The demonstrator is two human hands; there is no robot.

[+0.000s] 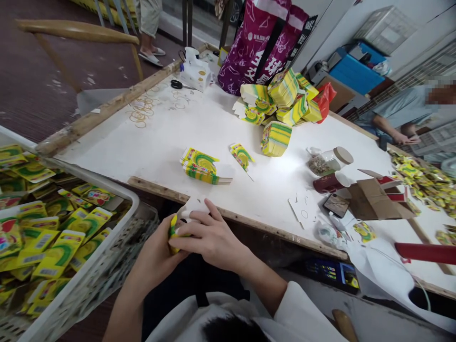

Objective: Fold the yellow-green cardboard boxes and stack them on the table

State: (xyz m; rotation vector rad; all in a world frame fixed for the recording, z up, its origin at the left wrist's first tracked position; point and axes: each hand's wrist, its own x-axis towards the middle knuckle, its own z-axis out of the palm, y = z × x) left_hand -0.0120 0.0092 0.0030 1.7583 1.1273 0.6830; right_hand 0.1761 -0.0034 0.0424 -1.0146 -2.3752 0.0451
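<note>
— What are the hands holding?

— Both are closed around one flat yellow-and-green printed card packet (173, 232) with a white end. The left hand (156, 256) cups it from below with curled fingers. The right hand (210, 237) lies over it, fingers pressing on the white part.

— Where is the packet?

— Between the two palms, just below the near wooden edge of the white table (160, 137). A small stack of matching yellow-green cards (201, 168) lies nearby on the table. A white plastic crate (89, 266) full of such packets stands to the left.
</note>
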